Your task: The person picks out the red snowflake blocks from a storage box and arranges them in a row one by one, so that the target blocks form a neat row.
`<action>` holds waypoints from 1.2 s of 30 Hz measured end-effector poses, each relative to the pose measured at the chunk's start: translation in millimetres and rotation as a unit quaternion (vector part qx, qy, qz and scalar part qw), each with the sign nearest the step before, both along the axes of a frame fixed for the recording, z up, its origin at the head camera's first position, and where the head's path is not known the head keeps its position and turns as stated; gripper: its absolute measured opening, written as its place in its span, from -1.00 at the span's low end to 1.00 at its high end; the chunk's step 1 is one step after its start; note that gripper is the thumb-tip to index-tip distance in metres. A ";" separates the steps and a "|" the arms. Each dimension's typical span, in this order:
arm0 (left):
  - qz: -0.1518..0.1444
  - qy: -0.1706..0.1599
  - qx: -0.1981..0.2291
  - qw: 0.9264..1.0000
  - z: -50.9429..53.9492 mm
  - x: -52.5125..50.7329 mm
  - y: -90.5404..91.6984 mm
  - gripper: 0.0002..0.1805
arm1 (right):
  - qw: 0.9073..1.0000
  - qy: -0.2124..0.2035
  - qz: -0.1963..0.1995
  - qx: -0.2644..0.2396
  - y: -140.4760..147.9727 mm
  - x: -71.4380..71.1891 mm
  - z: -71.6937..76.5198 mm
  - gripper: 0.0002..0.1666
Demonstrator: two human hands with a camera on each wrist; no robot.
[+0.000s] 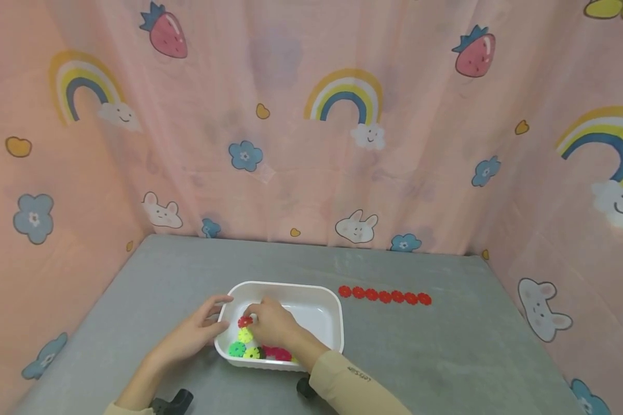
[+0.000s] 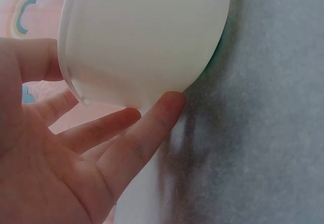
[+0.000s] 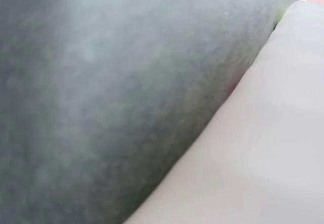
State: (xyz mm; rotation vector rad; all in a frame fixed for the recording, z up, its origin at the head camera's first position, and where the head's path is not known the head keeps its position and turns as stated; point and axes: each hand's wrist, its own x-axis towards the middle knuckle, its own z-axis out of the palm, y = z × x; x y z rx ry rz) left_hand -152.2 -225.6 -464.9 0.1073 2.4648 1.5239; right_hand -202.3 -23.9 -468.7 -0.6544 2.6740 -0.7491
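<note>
A white plastic tray (image 1: pixel 316 323) stands on the table, with notched flower-shaped plastic discs in its near left part. A green disc (image 1: pixel 237 349), yellow discs (image 1: pixel 246 335) and pinkish-red discs (image 1: pixel 279 353) are among them. My left hand (image 1: pixel 199 328) touches the tray's left side; in the left wrist view its extended fingers (image 2: pixel 147 133) lie against the outer wall. Inside the tray, my right hand (image 1: pixel 275 325) has curled fingers and pinches a red disc (image 1: pixel 245 321); its fingertips are partly hidden. Only the tray's pale outer wall (image 3: pixel 253 148) and grey tabletop fill the right wrist view.
Several red flower-shaped discs (image 1: pixel 385 296) form a straight row on the grey table (image 1: pixel 446 346), right of the tray. A pink patterned curtain (image 1: pixel 291 190) hangs behind and at both sides. Dark wrist devices (image 1: pixel 179 402) are at the near edge.
</note>
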 end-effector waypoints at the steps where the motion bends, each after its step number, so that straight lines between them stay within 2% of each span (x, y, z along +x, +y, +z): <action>1: 0.000 0.001 0.001 1.000 -0.4 -0.3 -0.2 -0.43 | 1.000 -0.004 -0.002 -0.001 0.3 0.3 0.2 -0.64; 8: 0.007 0.002 -0.010 1.000 1.6 1.3 0.9 -0.44 | 1.000 0.001 -0.001 -0.010 3.2 -0.2 -0.6 -0.68; 20: 0.007 -0.006 0.002 1.000 -1.5 0.2 -0.8 -0.42 | 0.999 0.021 0.028 0.019 1.0 -2.0 -4.6 -0.69; 36: 0.006 -0.007 -0.008 1.000 0.7 0.5 -0.3 -0.41 | 0.999 0.028 0.023 0.033 1.2 -3.5 -3.5 -0.76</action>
